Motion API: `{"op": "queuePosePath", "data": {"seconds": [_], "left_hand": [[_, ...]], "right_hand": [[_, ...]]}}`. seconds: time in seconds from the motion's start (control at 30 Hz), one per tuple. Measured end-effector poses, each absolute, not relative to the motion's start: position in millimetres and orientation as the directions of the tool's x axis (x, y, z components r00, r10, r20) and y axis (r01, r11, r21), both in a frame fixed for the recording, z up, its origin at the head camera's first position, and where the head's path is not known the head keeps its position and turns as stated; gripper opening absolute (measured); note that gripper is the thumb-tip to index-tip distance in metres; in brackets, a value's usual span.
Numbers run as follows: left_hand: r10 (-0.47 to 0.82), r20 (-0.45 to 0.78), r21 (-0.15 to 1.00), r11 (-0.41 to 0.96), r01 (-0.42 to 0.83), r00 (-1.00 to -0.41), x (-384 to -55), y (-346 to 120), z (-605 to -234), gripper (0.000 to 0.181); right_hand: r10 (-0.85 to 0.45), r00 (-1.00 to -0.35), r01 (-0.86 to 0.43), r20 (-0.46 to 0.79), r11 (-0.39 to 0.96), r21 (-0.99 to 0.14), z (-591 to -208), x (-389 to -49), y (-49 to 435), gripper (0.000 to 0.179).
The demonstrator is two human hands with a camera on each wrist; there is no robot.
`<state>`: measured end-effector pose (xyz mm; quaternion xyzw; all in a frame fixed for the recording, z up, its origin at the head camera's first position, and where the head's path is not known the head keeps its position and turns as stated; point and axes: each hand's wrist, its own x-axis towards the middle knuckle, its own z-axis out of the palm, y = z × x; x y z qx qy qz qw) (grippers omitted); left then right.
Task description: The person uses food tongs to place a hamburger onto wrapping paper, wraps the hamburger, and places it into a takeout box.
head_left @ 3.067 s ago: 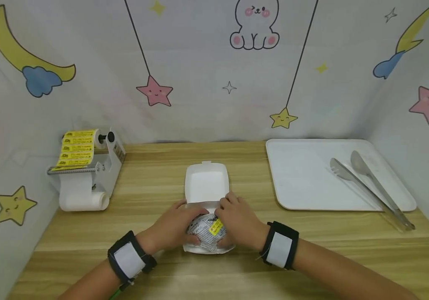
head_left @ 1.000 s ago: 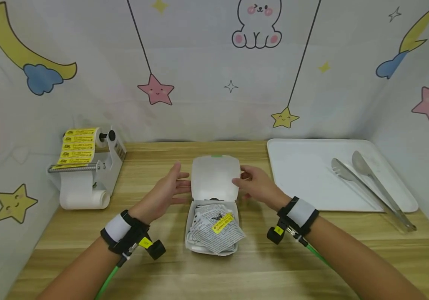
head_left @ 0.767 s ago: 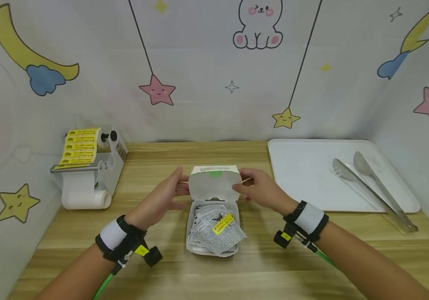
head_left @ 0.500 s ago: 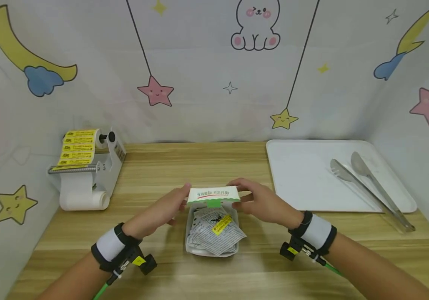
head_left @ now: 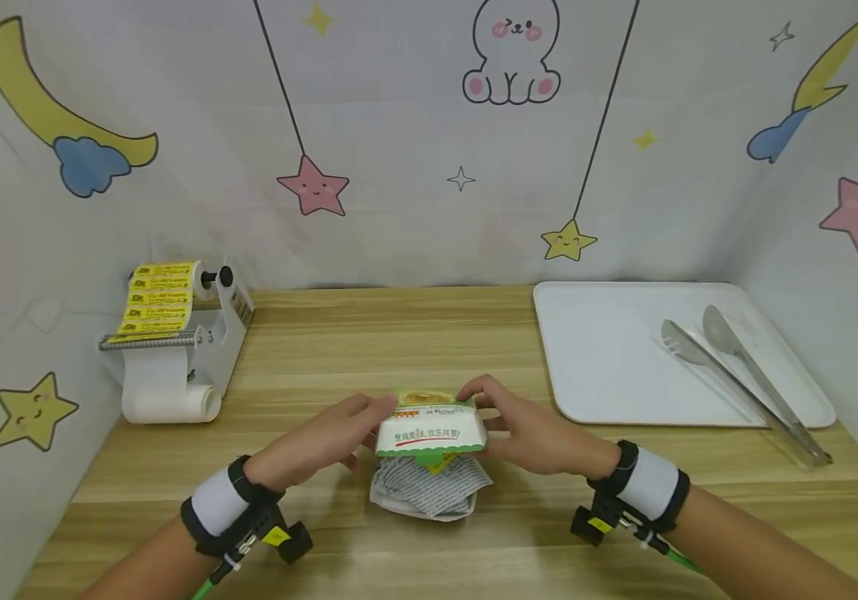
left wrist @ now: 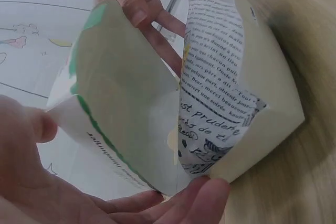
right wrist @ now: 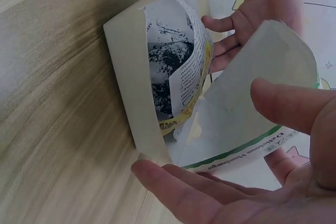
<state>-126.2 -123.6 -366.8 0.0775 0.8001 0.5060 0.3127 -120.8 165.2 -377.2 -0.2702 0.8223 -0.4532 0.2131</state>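
Observation:
A cardboard burger box stands in the head view's middle, its printed lid tilted partway down over the base. Inside lies a burger in newsprint wrapping, a yellow sticker partly showing under the lid. One wrapper corner sticks out past the base's right side. My left hand is at the lid's left side, thumb touching its edge and fingers stretched along the box. At the opposite side, my right hand has its index finger on the lid's top, the other fingers fairly straight beside it.
At the left stands a label dispenser with a roll of yellow labels. A white tray lies at the right, with metal tongs reaching over its front edge onto the wooden table.
My hands have left the wrapped burger and moved to the lid's sides. The lid has swung from standing upright forward and down, covering the burger's rear part.

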Motion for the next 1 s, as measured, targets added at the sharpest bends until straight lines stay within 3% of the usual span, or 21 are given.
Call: {"op": "queuePosePath", "data": {"seconds": [0.23,0.5,1.0], "left_hand": [[0.381,-0.421,0.831,0.526,-0.182,-0.823,-120,-120,-370,0.063],[0.328,-0.414,0.828,0.524,-0.201,-0.849,-114,-113,-370,0.069],[0.388,-0.370,0.839,0.530,-0.124,-0.844,-104,-122,-382,0.073]], "right_hand": [[-0.723,-0.685,-0.273,-0.088,0.367,-0.889,-383,-118,173,0.055],[-0.733,-0.677,-0.209,-0.067,0.278,-0.937,-391,-115,173,0.059],[-0.742,-0.668,-0.360,-0.062,0.395,-0.846,-397,-106,192,0.088]]}}
